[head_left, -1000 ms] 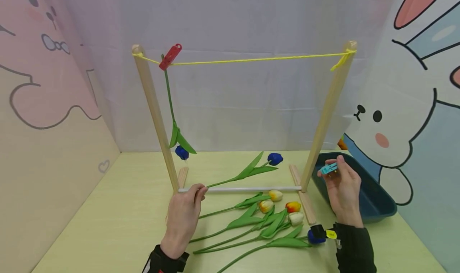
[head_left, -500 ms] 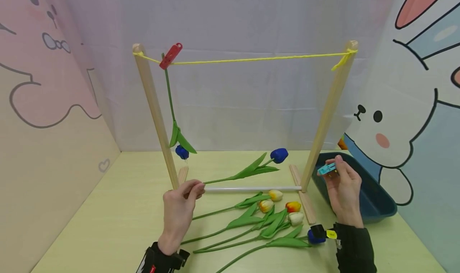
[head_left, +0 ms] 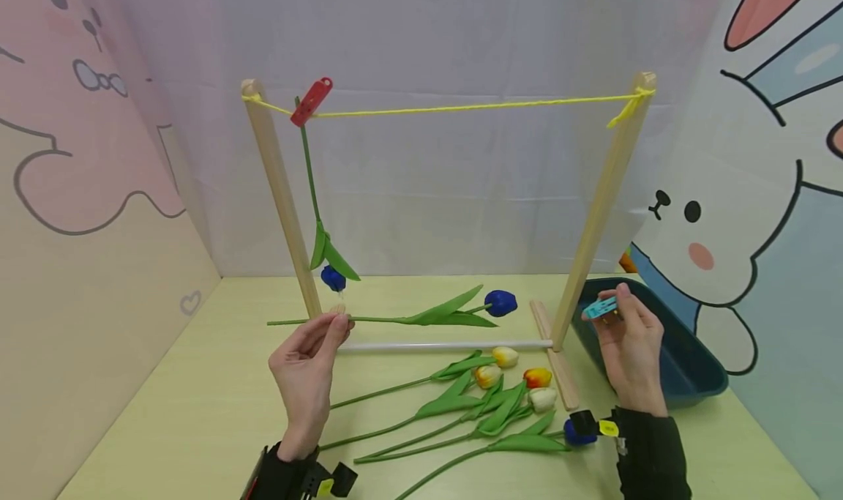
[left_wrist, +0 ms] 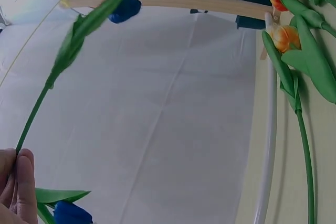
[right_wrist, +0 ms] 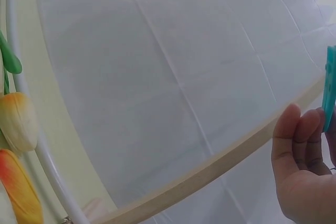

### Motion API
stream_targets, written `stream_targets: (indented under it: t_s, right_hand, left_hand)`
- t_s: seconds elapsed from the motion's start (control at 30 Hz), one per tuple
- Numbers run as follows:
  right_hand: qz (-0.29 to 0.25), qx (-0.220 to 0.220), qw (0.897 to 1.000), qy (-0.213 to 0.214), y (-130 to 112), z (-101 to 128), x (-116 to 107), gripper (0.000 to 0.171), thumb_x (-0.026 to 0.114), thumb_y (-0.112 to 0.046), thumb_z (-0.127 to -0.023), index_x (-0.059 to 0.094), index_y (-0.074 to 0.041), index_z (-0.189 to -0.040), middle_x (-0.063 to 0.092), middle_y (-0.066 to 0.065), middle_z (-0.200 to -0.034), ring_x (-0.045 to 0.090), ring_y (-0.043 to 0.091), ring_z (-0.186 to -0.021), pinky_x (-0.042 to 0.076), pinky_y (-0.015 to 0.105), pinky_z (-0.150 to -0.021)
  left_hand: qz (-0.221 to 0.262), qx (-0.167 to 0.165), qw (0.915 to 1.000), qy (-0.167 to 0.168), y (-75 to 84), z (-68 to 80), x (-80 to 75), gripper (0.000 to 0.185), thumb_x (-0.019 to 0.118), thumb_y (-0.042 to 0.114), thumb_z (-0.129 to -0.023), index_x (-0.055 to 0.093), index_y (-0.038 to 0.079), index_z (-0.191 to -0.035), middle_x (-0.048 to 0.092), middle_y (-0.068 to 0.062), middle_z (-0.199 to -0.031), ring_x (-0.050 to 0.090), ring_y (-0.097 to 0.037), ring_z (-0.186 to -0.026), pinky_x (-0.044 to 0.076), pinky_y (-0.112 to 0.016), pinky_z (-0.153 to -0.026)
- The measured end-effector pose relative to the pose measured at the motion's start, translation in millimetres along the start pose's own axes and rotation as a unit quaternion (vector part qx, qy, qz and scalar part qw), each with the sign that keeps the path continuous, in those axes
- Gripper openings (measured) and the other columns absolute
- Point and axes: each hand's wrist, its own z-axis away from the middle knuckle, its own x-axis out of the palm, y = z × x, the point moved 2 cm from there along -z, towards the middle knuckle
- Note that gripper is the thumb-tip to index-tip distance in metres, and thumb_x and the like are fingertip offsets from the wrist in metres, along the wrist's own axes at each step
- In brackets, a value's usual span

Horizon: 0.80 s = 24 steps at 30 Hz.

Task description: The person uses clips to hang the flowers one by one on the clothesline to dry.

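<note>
My left hand (head_left: 306,375) pinches the green stem of a blue artificial tulip (head_left: 500,303), held nearly level above the white crossbar (head_left: 448,346) of a wooden frame. Its stem end sticks out left past my fingers. In the left wrist view the same tulip (left_wrist: 68,48) slants up from the fingertips. Over the dark bin, my right hand (head_left: 628,346) holds a turquoise clothespin (head_left: 601,308) between thumb and fingers; the right wrist view catches this clothespin (right_wrist: 329,87) at its edge. Another blue tulip (head_left: 333,278) hangs upside down from a yellow string (head_left: 474,109) by a red clothespin (head_left: 312,102).
Several artificial tulips (head_left: 487,377) in yellow, orange, white and blue lie on the pale table (head_left: 165,412) before the frame. Wooden posts (head_left: 279,185) stand left and right. A dark blue bin (head_left: 698,379) sits at the right, beside the rabbit-printed wall.
My left hand has moved left and slightly up, with the pinched tulip turning from a slant to nearly level. The right hand and turquoise clothespin have stayed almost still.
</note>
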Motion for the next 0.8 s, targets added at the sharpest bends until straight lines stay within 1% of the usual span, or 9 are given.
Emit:
stream_targets:
  t_s: [0.07,0.13,0.23,0.27,0.43,0.53,0.6,0.7,0.8]
  right_hand:
    - [-0.006,-0.001,1.000,-0.008,0,0,0,0.030,0.050,-0.013,-0.106,0.071,0.004,-0.092,0.065,0.006,-0.083,0.066,0.018,-0.067,0.060,0.022,-0.070]
    - [-0.009,-0.001,1.000,-0.011,0,-1,1,0.030,0.050,-0.013,-0.106,0.071,0.004,-0.093,0.066,0.007,-0.082,0.067,0.019,-0.067,0.060,0.023,-0.070]
    - [-0.007,-0.002,1.000,-0.001,0,-1,1,0.028,0.052,-0.014,-0.105,0.071,0.003,-0.092,0.065,0.006,-0.084,0.066,0.017,-0.067,0.060,0.023,-0.069]
    - [-0.006,-0.001,1.000,0.003,0,0,1,0.027,0.053,-0.014,-0.105,0.071,0.003,-0.093,0.065,0.006,-0.087,0.065,0.016,-0.068,0.060,0.022,-0.070]
    - [-0.003,-0.002,1.000,0.021,-1,0,2,0.021,0.057,-0.012,-0.102,0.071,0.000,-0.093,0.065,0.005,-0.094,0.063,0.013,-0.071,0.059,0.020,-0.071]
    - [0.001,-0.006,1.000,0.024,-1,0,2,0.017,0.057,-0.008,-0.101,0.071,0.001,-0.096,0.065,0.006,-0.093,0.064,0.014,-0.073,0.060,0.020,-0.072]
    - [0.005,-0.007,1.000,0.025,-1,0,2,0.016,0.057,-0.006,-0.100,0.071,0.002,-0.101,0.066,0.006,-0.091,0.065,0.014,-0.074,0.060,0.020,-0.073]
    - [0.010,-0.005,0.999,0.034,-2,1,3,0.018,0.059,-0.004,-0.099,0.071,0.003,-0.110,0.070,0.005,-0.089,0.065,0.013,-0.075,0.060,0.020,-0.074]
    - [0.009,-0.003,0.999,0.051,-3,1,4,0.021,0.061,-0.003,-0.097,0.071,0.006,-0.113,0.073,0.006,-0.088,0.067,0.014,-0.076,0.061,0.021,-0.076]
  left_hand:
    - [0.006,0.010,0.9999,0.008,1.5,-0.5,1.2,0.017,0.069,-0.010,-0.089,0.068,-0.018,-0.104,0.080,0.001,-0.092,0.077,-0.009,-0.083,0.061,-0.024,-0.078]
    - [0.003,0.020,0.9997,0.015,2.9,-1.0,1.7,0.018,0.069,-0.009,-0.089,0.067,-0.019,-0.104,0.080,0.002,-0.094,0.077,-0.008,-0.083,0.061,-0.022,-0.079]
    - [0.003,0.040,0.9989,0.023,3.5,-1.5,1.2,0.018,0.068,-0.009,-0.090,0.064,-0.020,-0.103,0.080,0.000,-0.096,0.077,-0.008,-0.083,0.061,-0.021,-0.080]
    - [0.002,0.042,0.9988,0.025,3.4,-1.6,0.6,0.017,0.068,-0.009,-0.090,0.064,-0.020,-0.103,0.080,0.001,-0.096,0.076,-0.008,-0.083,0.060,-0.021,-0.080]
    - [0.024,0.043,0.9984,0.027,3.8,-2.4,0.3,0.010,0.066,-0.011,-0.091,0.062,-0.015,-0.099,0.080,0.000,-0.095,0.077,-0.010,-0.084,0.061,-0.025,-0.082]
    - [0.040,0.042,0.9980,0.027,4.0,-3.5,2.0,0.009,0.066,-0.011,-0.091,0.061,-0.014,-0.097,0.080,-0.003,-0.094,0.077,-0.012,-0.084,0.061,-0.028,-0.082]
    - [0.048,0.042,0.9977,0.026,3.9,-5.0,3.5,0.009,0.066,-0.011,-0.091,0.060,-0.012,-0.097,0.080,-0.004,-0.094,0.078,-0.013,-0.084,0.061,-0.029,-0.082]
    - [0.061,0.036,0.9973,0.018,3.8,-8.4,6.4,0.009,0.066,-0.011,-0.091,0.059,-0.010,-0.096,0.080,-0.003,-0.094,0.078,-0.013,-0.084,0.061,-0.028,-0.082]
    - [0.069,0.028,0.9972,0.011,3.6,-12.6,9.4,0.009,0.066,-0.011,-0.091,0.059,-0.009,-0.095,0.080,-0.003,-0.093,0.078,-0.014,-0.085,0.061,-0.028,-0.083]
